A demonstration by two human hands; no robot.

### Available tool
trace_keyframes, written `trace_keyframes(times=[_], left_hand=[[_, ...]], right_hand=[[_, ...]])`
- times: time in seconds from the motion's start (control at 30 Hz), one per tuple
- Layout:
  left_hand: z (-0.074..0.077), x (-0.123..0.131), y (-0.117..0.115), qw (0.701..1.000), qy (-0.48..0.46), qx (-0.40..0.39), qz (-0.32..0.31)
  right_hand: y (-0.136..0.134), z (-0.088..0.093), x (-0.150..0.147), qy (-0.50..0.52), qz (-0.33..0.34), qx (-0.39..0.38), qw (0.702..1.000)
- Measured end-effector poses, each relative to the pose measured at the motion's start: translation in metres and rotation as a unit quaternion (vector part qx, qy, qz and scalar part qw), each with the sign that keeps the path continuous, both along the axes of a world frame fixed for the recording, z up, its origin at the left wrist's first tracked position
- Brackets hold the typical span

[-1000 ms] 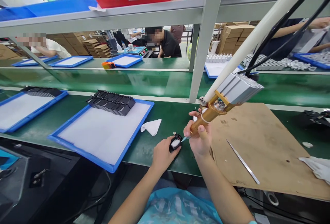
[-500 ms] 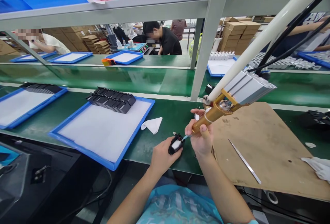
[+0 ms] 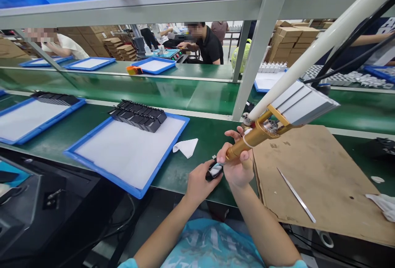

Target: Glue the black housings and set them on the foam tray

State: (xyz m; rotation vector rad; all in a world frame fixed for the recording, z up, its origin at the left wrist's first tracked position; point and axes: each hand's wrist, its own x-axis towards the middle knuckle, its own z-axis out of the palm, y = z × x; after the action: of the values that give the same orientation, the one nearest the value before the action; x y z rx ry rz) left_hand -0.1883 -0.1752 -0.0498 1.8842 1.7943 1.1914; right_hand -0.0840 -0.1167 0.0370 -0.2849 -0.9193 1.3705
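My left hand is closed around a small black plastic housing with a whitish block inside, held low over the green bench. My right hand grips the lower end of a gold cylindrical tool, two of its fingers raised behind. The tool hangs from a white pole and carries a finned silver block. Its narrow pale tip points down at the housing, close to or touching it; my fingers partly hide the spot. A white cloth lies left of my hands.
A blue-rimmed tray at left holds rows of black housings. Right of my hands, a cardboard sheet carries a thin metal strip. A grey shelf post rises behind the tool. Other people sit across the line.
The tool's tip has come down over the housing, and my two hands are closer together. The housing has turned slightly in my left hand. The view has shifted a little.
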Motion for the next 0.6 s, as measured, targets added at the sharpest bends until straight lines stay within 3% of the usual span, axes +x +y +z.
trace_keyframes(times=[0.13, 0.37, 0.6], left_hand=[[-0.001, 0.003, 0.002, 0.998, -0.029, 0.05, -0.01], [-0.002, -0.003, -0.001, 0.999, -0.032, 0.016, -0.034], [0.011, -0.05, 0.01, 0.974, -0.019, -0.118, -0.193]], right_hand=[[-0.003, 0.001, -0.002, -0.001, 0.013, 0.009, 1.0], [-0.006, 0.003, -0.001, 0.013, 0.015, 0.003, 1.0], [0.0, 0.002, 0.007, 0.002, -0.029, -0.012, 1.0]])
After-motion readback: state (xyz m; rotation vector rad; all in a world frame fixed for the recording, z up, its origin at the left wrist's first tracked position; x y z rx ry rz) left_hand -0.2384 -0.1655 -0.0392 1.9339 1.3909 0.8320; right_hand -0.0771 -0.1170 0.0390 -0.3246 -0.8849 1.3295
